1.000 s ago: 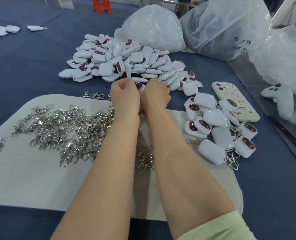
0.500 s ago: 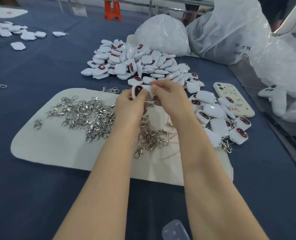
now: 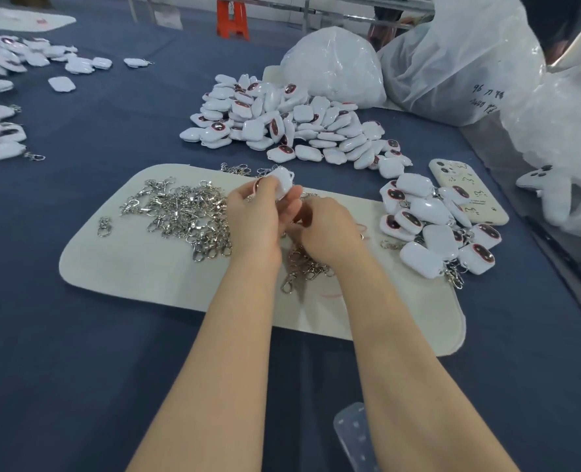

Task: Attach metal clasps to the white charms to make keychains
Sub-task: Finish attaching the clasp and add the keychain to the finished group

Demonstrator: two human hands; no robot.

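Work is being carried out on a blue-clothed table (image 3: 78, 369), over a cream mat (image 3: 139, 277). The heap of loose charms (image 3: 282, 124) is lying beyond the mat's far edge, and the finished keychains (image 3: 435, 229) are being kept at its right end. The pile of metal clasps (image 3: 187, 212) is being left spread across the mat's left half, and a smaller cluster of clasps (image 3: 308, 267) is lying beneath the wrists. The left hand (image 3: 253, 219) is being held over the mat's far middle, its fingers being curled round one white charm (image 3: 284, 183), which is being kept raised clear of the mat with its small loop (image 3: 292, 173) turned up and rightward. The right hand (image 3: 328, 229) is being held just beside it and lower, fingers bent downward; whether a clasp is being pinched beneath it cannot be told. By judgement a clasp is being fetched, and the step is best served if the charm is being kept steady with the loop exposed, and if one clasp is being separated from the tangle rather than dragged out with others. Compared with half a second earlier, the charm is no longer being gripped by both hands: the right hand is being lowered away toward the mat, and the charm is being carried by the left alone.
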